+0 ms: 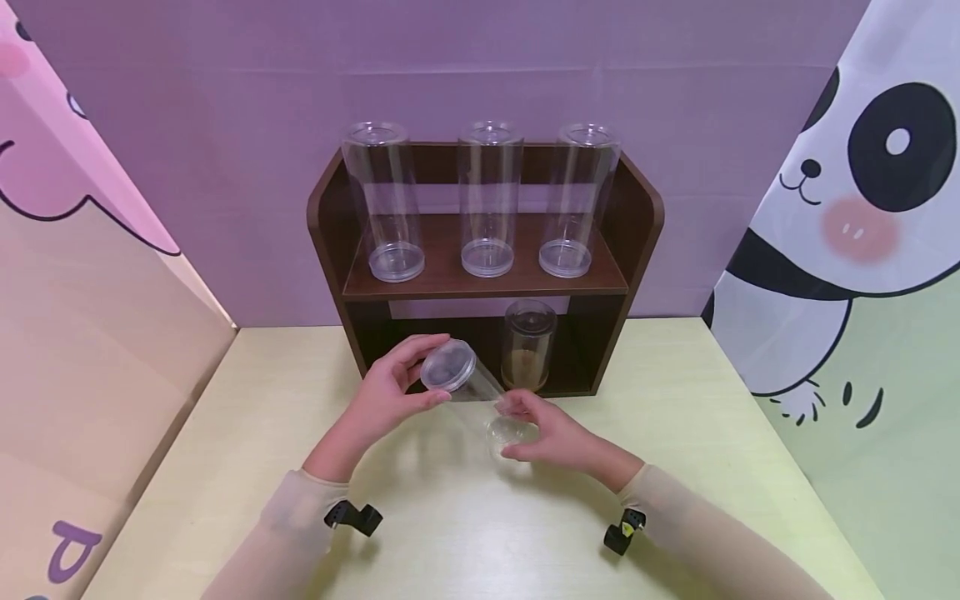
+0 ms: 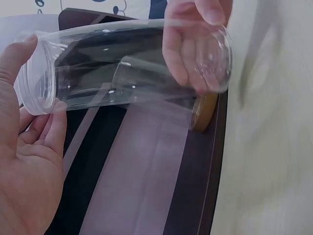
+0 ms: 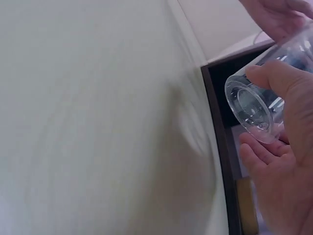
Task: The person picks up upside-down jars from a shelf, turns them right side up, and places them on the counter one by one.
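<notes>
Though a purple letter (image 1: 73, 550) shows on the left panel (image 1: 90, 358), I cannot tell which letter it is. Five clear jars are in view: three upright jars (image 1: 489, 200) on the brown rack's (image 1: 483, 291) upper shelf, one tan-based jar (image 1: 529, 343) on its lower shelf, and one tilted jar (image 1: 480, 400) held just before the rack, over the counter (image 1: 465, 525). The left grip (image 1: 392, 387) curls part-way round its ringed end; the right grip (image 1: 551, 429) holds the other end between thumb and fingers.
</notes>
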A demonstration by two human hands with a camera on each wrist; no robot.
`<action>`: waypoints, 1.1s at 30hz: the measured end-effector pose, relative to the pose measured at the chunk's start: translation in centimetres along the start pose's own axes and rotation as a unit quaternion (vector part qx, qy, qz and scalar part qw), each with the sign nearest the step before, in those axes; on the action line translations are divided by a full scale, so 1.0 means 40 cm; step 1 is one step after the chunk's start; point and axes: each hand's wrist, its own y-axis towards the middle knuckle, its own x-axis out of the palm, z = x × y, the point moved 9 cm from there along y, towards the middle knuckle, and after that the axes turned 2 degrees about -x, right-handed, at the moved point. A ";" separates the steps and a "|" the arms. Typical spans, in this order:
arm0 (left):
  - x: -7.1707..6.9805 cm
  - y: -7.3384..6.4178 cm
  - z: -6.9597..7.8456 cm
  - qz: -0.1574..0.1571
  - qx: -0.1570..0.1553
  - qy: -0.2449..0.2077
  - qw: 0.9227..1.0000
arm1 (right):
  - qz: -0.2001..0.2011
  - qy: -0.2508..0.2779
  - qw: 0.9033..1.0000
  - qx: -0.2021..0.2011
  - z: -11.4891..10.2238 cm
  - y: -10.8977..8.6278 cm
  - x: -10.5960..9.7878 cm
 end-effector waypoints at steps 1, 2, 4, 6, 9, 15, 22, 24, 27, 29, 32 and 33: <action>0.004 0.002 0.003 -0.003 0.000 0.002 1.000 | -0.002 -0.002 1.000 -0.004 -0.001 0.002 0.007; 0.009 0.004 0.006 -0.005 0.000 0.005 1.000 | -0.005 -0.003 1.000 -0.006 -0.003 0.004 0.014; 0.017 0.008 0.012 -0.011 0.000 0.009 1.000 | -0.008 -0.001 1.000 -0.014 -0.009 0.008 0.026; 0.025 0.012 0.016 -0.016 0.000 0.014 1.000 | -0.012 0.002 1.000 -0.016 -0.013 0.012 0.037; 0.039 0.017 0.020 -0.025 0.001 0.014 1.000 | -0.014 0.009 1.000 -0.017 -0.019 0.016 0.049; 0.063 0.026 0.027 -0.039 0.001 0.008 0.999 | -0.015 0.015 1.000 -0.023 -0.024 0.026 0.068; 0.073 0.027 0.021 -0.044 -0.002 0.010 0.999 | -0.015 0.013 1.000 -0.014 -0.018 0.038 0.084; 0.073 0.027 0.021 -0.045 0.000 0.011 0.999 | -0.014 0.013 1.000 -0.007 -0.017 0.040 0.084; 0.073 0.027 0.019 -0.045 0.001 0.016 0.999 | -0.013 0.019 1.000 0.004 -0.016 0.041 0.085; 0.072 0.027 0.018 -0.043 -0.001 0.019 0.999 | -0.012 0.023 1.000 0.011 -0.016 0.041 0.084; 0.069 0.025 0.015 -0.035 -0.006 0.025 0.999 | -0.013 0.025 0.999 0.018 -0.017 0.042 0.084; 0.067 0.024 0.015 -0.032 -0.009 0.028 0.999 | -0.014 0.027 0.999 0.019 -0.018 0.042 0.085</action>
